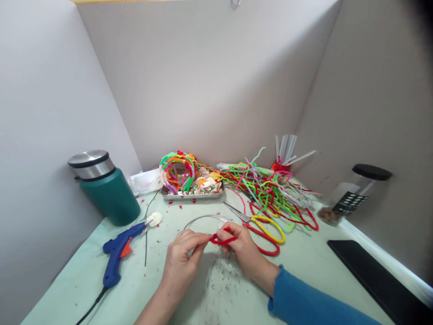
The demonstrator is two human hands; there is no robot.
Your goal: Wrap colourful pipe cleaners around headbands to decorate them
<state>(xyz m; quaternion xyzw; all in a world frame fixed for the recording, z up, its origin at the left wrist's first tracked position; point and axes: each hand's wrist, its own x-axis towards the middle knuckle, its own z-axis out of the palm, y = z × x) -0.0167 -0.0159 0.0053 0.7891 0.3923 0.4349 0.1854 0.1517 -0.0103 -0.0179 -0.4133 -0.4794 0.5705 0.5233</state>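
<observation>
Red pipe cleaner point(221, 240) pinched at both ends, lying crosswise between left hand point(181, 259) and right hand point(241, 246), scissors point(260, 223) nearer right.

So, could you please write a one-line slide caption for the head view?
Both hands, left and right, pinch a red pipe cleaner beside scissors and a glue gun.

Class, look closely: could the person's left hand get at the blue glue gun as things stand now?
Probably yes: the glue gun lies uncovered left of the left hand, but that hand is pinching the red pipe cleaner.
</observation>
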